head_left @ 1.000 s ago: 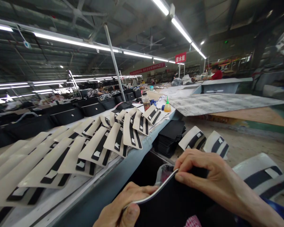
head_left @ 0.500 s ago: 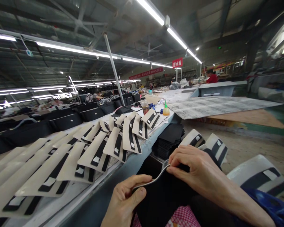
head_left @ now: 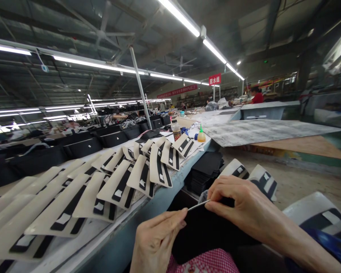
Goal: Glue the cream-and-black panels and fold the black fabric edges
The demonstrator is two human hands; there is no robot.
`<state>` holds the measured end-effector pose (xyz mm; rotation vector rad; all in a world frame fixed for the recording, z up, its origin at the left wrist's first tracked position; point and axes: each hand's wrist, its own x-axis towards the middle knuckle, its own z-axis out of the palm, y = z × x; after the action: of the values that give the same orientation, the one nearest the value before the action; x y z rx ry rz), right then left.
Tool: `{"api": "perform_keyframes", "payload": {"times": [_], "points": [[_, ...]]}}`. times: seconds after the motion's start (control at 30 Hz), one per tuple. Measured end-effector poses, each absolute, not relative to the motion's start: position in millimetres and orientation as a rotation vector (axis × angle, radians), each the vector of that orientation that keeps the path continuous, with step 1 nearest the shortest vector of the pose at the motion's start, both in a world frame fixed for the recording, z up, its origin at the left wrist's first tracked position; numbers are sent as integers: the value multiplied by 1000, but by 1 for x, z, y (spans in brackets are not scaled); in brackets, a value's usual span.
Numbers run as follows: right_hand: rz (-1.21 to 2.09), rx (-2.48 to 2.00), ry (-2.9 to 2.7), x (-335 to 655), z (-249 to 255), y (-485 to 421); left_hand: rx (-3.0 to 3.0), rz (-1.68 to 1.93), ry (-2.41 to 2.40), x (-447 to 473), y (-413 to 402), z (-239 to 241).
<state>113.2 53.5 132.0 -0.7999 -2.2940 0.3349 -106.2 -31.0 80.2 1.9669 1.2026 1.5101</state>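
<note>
While a long worktable with a pale blue side [head_left: 153, 209] runs diagonally away on the left, a broad, mottled white-and-grey board [head_left: 267, 131] lies flat beyond its far end. In front of the person, low and just above a pink-and-white checked cloth [head_left: 213, 261], hangs a black, flexible sheet [head_left: 204, 231] with a thin white edge. The right hand [head_left: 238, 197] pinches this edge between thumb and bent fingers; the left hand [head_left: 157, 237] pinches it nearer the table, a short bare stretch showing between them. A stack of flat black sheets [head_left: 203, 168] sits beside the table, beyond the hands. Curved, cream-coloured panels with black stripes [head_left: 113, 185] overlap in rows along the tabletop. Past them stand a clear jar with dark contents [head_left: 176, 131] and a small, amber-filled bottle with a green nozzle [head_left: 201, 135].
</note>
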Motion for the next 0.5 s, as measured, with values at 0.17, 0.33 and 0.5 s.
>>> {"api": "perform_keyframes", "payload": {"times": [0.17,0.33,0.5], "points": [[237,-813,-2324,102,127,48,2228,1381,1479,-92,-24,85],[169,-669,-2387,96,117,48,2141,1349,1554,-76,-16,80],[-78,-558,-2490,100,112,54,2141,1395,1696,-78,-13,63]]}}
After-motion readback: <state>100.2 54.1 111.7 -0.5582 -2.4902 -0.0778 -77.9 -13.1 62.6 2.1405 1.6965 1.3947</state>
